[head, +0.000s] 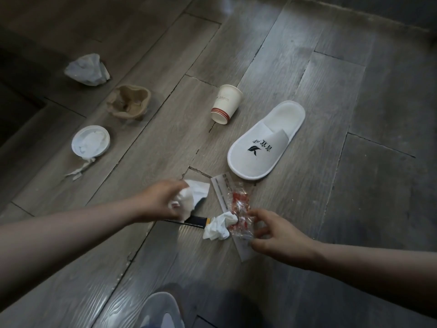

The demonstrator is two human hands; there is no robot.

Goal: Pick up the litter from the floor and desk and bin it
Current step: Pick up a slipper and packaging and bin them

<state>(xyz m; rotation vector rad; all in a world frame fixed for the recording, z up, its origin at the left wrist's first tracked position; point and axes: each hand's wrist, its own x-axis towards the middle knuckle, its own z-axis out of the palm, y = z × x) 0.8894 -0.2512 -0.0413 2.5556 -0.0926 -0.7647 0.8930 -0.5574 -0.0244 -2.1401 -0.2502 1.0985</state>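
Note:
My left hand [163,200] grips a crumpled white tissue [189,197] just above the wooden floor. My right hand [279,233] reaches to a clear wrapper with red print [241,214]; its thumb and fingers are spread around the wrapper's right side, touching it. Left of the wrapper, a second crumpled tissue [220,226] lies on the floor. A long white paper sleeve [222,192] lies under the wrapper. A black and orange packet [196,221] lies flat between my hands.
Farther off on the floor lie a tipped paper cup [225,104], a white slipper [264,140], a brown pulp tray [128,102], a white lid holding tissue [91,140] and a crumpled plastic bag [88,69]. A foot in a slipper [160,311] shows at the bottom edge.

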